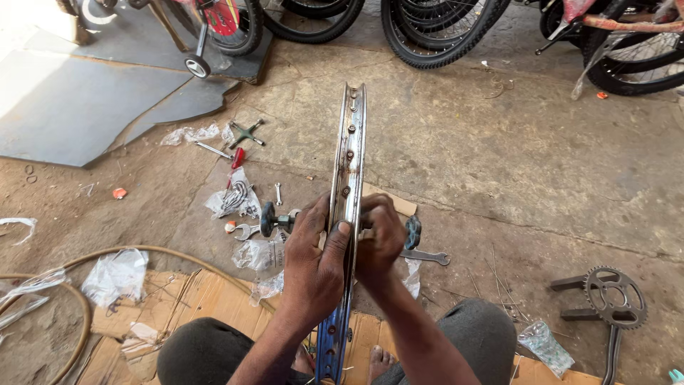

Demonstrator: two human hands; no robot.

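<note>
Chromed steel bicycle wheel rim (348, 167) stood on edge between the knees, seen straight down its channel so the row of spoke holes faces up; held that way, apparently, to keep the holes within reach. Rust-brown streaks along the upper channel, a blue liner or tint toward the bottom near the bare foot (380, 360). Left hand (317, 257) wrapped round the near side of the rim, thumb pressed over the edge, clamping it steady. Right hand (380, 235) curled closed against the opposite side, fingertips pinching something small at the rim wall; too hidden to name.

Spread on the cracked concrete floor (499, 157) just beyond: black-ended wheel hub with axle (274, 219), flat grey spanner (426, 255), small open-ended wrench (278, 193), red-handled screwdriver (226, 154), cross-shaped socket wrench (246, 132), crinkled clear plastic bags of small parts (231, 199). Toothed steel chainring with crank arm (611, 299) lying apart at right. Flattened brown cardboard (206, 299) under the seated legs, likely as padding. Knobbly black tyres (434, 32) leaning along the far edge.
</note>
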